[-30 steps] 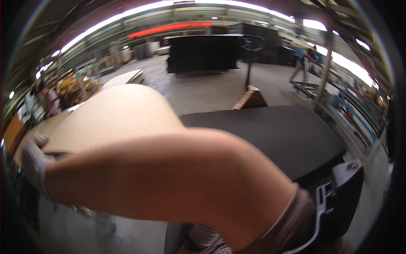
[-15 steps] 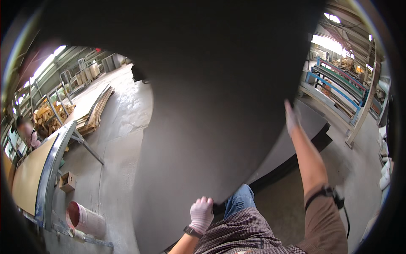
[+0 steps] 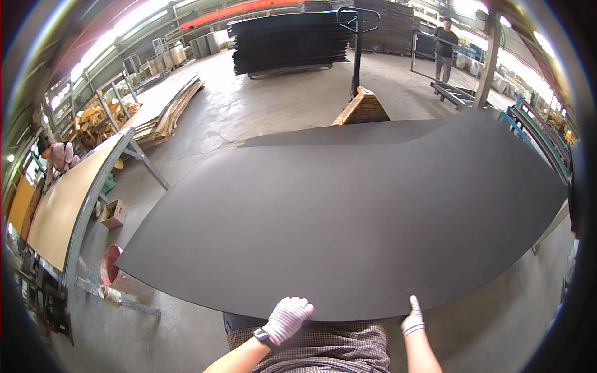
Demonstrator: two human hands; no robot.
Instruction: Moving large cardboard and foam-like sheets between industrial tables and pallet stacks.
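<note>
A large, thin, dark grey sheet (image 3: 336, 217) spreads out before my waist, its surface curving and its far right corner raised. My left hand (image 3: 288, 319), in a white striped glove, is closed on the sheet's near edge, left of the middle. Further right along the same edge, my gloved right hand (image 3: 412, 318) grips it with the thumb on top and the fingers hidden beneath. Beyond the held sheet shows a strip of another dark sheet (image 3: 348, 132), mostly covered by it.
A pallet jack handle (image 3: 356, 53) rises behind the sheets. Further back stands a dark sheet stack (image 3: 289, 43). At left are a tan-topped table (image 3: 65, 211), a pink bucket (image 3: 112, 264) and a small box (image 3: 113, 214). One person bends at that table; another stands far right.
The sheet has come down from in front of the view to a flatter position. My right hand has moved from its right side to the near edge.
</note>
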